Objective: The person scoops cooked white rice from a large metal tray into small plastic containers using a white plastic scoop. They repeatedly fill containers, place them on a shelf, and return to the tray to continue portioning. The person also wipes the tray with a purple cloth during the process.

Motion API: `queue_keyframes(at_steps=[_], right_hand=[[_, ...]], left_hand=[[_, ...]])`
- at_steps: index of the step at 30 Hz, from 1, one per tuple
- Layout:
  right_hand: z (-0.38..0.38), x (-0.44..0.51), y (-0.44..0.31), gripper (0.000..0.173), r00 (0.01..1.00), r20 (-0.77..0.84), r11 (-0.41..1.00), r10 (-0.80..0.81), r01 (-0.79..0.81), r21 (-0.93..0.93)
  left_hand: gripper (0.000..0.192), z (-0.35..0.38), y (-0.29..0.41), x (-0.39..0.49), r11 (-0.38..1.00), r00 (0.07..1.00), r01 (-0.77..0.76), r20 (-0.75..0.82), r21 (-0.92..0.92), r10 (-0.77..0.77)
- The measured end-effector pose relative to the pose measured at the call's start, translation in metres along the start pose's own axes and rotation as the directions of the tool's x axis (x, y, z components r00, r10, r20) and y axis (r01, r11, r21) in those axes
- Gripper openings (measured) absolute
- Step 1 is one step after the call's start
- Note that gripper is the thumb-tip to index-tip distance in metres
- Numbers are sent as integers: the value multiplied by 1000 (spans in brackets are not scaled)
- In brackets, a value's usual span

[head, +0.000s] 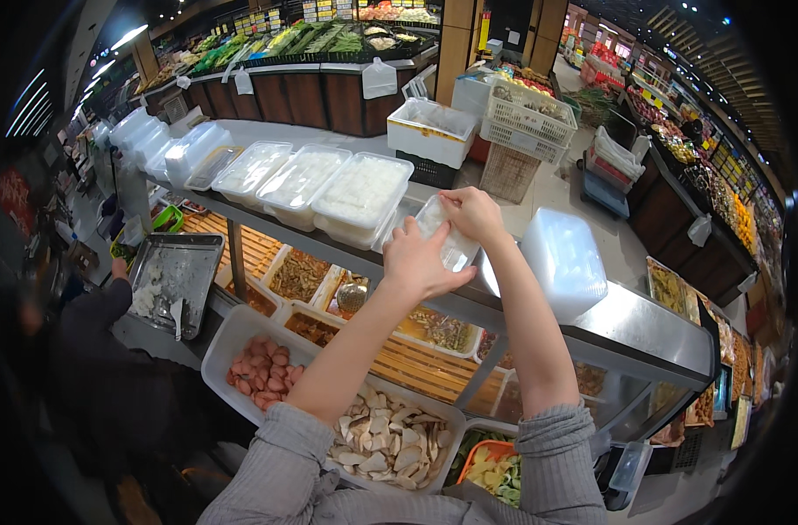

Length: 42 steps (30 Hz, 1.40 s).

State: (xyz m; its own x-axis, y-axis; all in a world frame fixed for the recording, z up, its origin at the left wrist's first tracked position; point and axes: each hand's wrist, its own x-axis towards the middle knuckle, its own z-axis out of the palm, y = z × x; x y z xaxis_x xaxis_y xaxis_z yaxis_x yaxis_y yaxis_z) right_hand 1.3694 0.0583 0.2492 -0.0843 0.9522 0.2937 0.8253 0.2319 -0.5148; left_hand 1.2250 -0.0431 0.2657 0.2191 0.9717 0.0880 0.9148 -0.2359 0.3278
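On top of the metal display counter, both hands are on a clear lidded plastic container (pixel 456 254) of white rice. The spread thumb and fingers of my left hand (pixel 417 257) span its near and left sides. At its far edge, my right hand (pixel 472 213) pinches the rim with bent fingers. Both palms hide part of the lid. Just left stands a stack of rice-filled containers (pixel 363 187), followed by two more stacks (pixel 304 177) (pixel 253 169) along the ledge. Nested empty clear containers (pixel 563 259) rise to the right of my right forearm.
Below lie a tub of sliced mushrooms (pixel 389 443), pinkish oval pieces (pixel 266 369) and cooked dishes (pixel 438 328). A metal tray (pixel 199 282) with rice and a white scoop is at left, beside another person (pixel 120 380). White crates (pixel 432 128) stand beyond the counter.
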Motion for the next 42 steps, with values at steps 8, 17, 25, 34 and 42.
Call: queue_keyframes(at_steps=[8, 17, 25, 34, 42], right_hand=[[-4, -3, -2, 35, 954, 10, 952, -300, 298, 76], [-11, -9, -6, 37, 972, 106, 977, -210, 206, 55], [2, -25, 4, 34, 996, -89, 977, 14, 5, 215], [16, -24, 17, 36, 990, -143, 974, -5, 37, 224], [19, -20, 26, 33, 992, -114, 930, 50, -4, 368]], left_hand=[[88, 23, -31, -13, 944, 887, -324, -365, -54, 284], [56, 27, -43, -25, 804, 673, -552, -450, 223, 587], [34, 38, -52, -32, 703, 576, -655, -419, 277, 702], [33, 56, -25, -31, 777, 606, -564, -500, 280, 619], [34, 48, -46, -26, 698, 514, -673, -524, 243, 679]])
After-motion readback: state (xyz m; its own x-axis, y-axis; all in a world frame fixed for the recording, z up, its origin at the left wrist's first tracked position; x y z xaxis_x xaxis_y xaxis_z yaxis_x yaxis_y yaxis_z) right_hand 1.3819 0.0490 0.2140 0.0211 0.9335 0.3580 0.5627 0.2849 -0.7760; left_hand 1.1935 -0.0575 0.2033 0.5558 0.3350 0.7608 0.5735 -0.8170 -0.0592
